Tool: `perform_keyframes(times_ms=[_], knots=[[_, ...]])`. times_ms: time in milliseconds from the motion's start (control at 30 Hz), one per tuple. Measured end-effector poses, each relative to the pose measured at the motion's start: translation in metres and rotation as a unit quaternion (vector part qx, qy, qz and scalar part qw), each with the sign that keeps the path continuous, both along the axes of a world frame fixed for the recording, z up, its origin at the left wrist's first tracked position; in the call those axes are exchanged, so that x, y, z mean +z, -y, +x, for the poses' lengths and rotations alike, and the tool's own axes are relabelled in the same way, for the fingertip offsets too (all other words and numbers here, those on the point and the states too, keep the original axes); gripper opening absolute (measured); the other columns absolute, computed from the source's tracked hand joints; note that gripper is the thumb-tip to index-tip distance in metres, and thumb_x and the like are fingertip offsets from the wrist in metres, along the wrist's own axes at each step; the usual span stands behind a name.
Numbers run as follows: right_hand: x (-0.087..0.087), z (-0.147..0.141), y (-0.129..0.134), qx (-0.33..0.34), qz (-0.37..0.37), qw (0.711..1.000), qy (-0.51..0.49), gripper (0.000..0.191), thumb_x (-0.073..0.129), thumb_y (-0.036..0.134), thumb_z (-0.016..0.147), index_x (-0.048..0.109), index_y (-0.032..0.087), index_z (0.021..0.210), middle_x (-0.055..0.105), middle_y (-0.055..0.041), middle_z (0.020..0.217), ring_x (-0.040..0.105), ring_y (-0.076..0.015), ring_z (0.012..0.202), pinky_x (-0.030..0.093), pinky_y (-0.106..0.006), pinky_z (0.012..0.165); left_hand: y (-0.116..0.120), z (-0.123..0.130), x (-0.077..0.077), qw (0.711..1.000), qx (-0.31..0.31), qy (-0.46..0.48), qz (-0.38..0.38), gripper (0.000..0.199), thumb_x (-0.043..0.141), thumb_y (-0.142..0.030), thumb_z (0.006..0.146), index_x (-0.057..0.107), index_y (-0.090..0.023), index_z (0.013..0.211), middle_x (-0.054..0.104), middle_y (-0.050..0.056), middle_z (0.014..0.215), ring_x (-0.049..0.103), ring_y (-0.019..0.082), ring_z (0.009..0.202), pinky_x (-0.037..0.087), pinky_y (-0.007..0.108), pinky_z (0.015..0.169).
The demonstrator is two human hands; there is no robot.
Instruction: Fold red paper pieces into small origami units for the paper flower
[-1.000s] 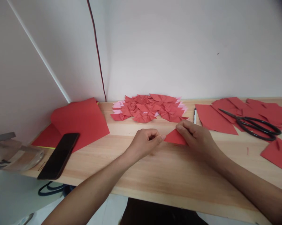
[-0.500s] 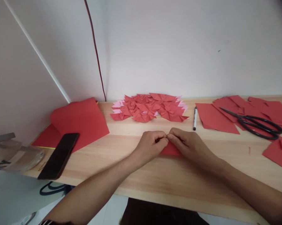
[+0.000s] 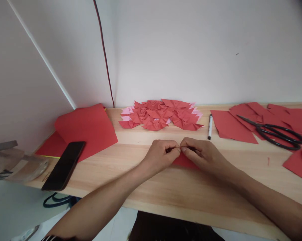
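Observation:
A piece of red paper (image 3: 185, 161) lies low over the wooden table, mostly covered by my hands. My left hand (image 3: 163, 153) pinches its upper edge between thumb and fingers. Right beside it, my right hand (image 3: 199, 152) is closed on the same paper, the two sets of fingertips almost touching. How the paper is folded under the fingers is hidden. Beyond my hands sits a heap of folded red and pink paper pieces (image 3: 158, 115) against the wall.
On the right are a marker (image 3: 210, 127), cut red paper squares (image 3: 232, 126) and black scissors (image 3: 279, 134). Large red sheets (image 3: 90, 125), a black phone (image 3: 64, 165) and a clear plastic container (image 3: 20, 165) are on the left. The table's front edge (image 3: 166, 216) runs below my forearms.
The fingertips of my right hand have shifted very slightly on the paper's edge. Both hands keep their pinch. The whole view has moved a little.

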State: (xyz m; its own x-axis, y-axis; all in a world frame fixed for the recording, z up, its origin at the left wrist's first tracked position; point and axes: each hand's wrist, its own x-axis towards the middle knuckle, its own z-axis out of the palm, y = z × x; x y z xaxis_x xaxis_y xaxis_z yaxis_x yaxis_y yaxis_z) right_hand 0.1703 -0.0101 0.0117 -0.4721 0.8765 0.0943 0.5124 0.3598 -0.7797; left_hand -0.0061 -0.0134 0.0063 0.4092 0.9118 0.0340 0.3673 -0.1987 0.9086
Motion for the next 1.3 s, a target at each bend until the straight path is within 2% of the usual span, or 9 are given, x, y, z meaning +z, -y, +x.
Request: perform_keyframes(times_ms=[200,333,467,667,933,1100,1300], knots=[[-0.0023,0.0012,-0.0008,-0.010,0.010,1.000,0.001,0.017,0.043,0.022,0.085,0.045,0.020,0.069,0.040,0.0044,0.060,0.038,-0.0108,0.056,0.029,-0.024,0.051,0.0004,0.0018,-0.0002,1.000,0.002,-0.001,0.004,0.024,0.043,-0.023,0.080,0.039,-0.016,0.058,0.031,-0.004,0.056,0.032,0.009,0.058,0.024,0.023,0.055],[-0.0057,0.0027,-0.0025,0.010,0.027,1.000,0.014,0.017,0.042,0.026,0.089,0.048,0.020,0.074,0.048,0.0035,0.064,0.042,-0.0111,0.058,0.034,-0.023,0.054,0.0008,0.0014,0.0003,0.999,0.002,-0.041,0.032,0.023,0.043,-0.021,0.079,0.036,-0.016,0.057,0.031,-0.005,0.055,0.031,0.008,0.056,0.023,0.023,0.053],[-0.0058,0.0023,-0.0016,0.006,0.049,0.998,0.041,0.012,0.044,0.020,0.085,0.049,0.020,0.074,0.050,0.0033,0.062,0.042,-0.0110,0.057,0.034,-0.023,0.053,0.0012,0.0017,0.0021,0.998,-0.004,-0.056,0.023,0.020,0.044,-0.020,0.076,0.040,-0.016,0.056,0.033,-0.005,0.053,0.032,0.008,0.055,0.024,0.022,0.053],[-0.0019,0.0026,-0.0010,-0.006,0.028,0.998,0.052,0.015,0.040,0.013,0.080,0.052,0.020,0.073,0.049,0.0049,0.057,0.042,-0.0105,0.052,0.032,-0.023,0.050,0.0006,0.0016,0.0008,0.999,-0.007,-0.044,0.022,0.019,0.042,-0.019,0.076,0.043,-0.016,0.057,0.034,-0.005,0.054,0.033,0.008,0.056,0.024,0.022,0.054],[-0.0034,0.0034,-0.0020,0.007,0.048,0.998,0.040,0.019,0.039,0.028,0.092,0.047,0.021,0.075,0.052,0.0026,0.065,0.046,-0.0121,0.059,0.036,-0.024,0.055,-0.0010,0.0010,-0.0008,0.999,-0.001,-0.039,0.032,0.023,0.043,-0.023,0.080,0.040,-0.016,0.058,0.033,-0.005,0.055,0.033,0.008,0.056,0.025,0.022,0.054],[-0.0046,0.0024,-0.0026,-0.018,0.055,0.998,0.028,0.024,0.037,0.032,0.094,0.044,0.021,0.074,0.048,0.0030,0.064,0.043,-0.0120,0.058,0.034,-0.024,0.055,-0.0019,0.0006,-0.0019,1.000,0.010,-0.014,0.021,0.024,0.043,-0.025,0.082,0.044,-0.016,0.060,0.035,-0.005,0.056,0.034,0.008,0.057,0.027,0.022,0.055],[-0.0048,0.0087,-0.0079,-0.085,0.076,0.993,0.023,0.022,0.039,0.032,0.094,0.045,0.022,0.075,0.047,0.0030,0.063,0.042,-0.0131,0.057,0.033,-0.026,0.055,-0.0031,-0.0033,-0.0002,0.998,0.044,-0.027,-0.020,0.023,0.044,-0.022,0.078,0.046,-0.016,0.056,0.038,-0.005,0.051,0.036,0.008,0.050,0.027,0.022,0.050]])
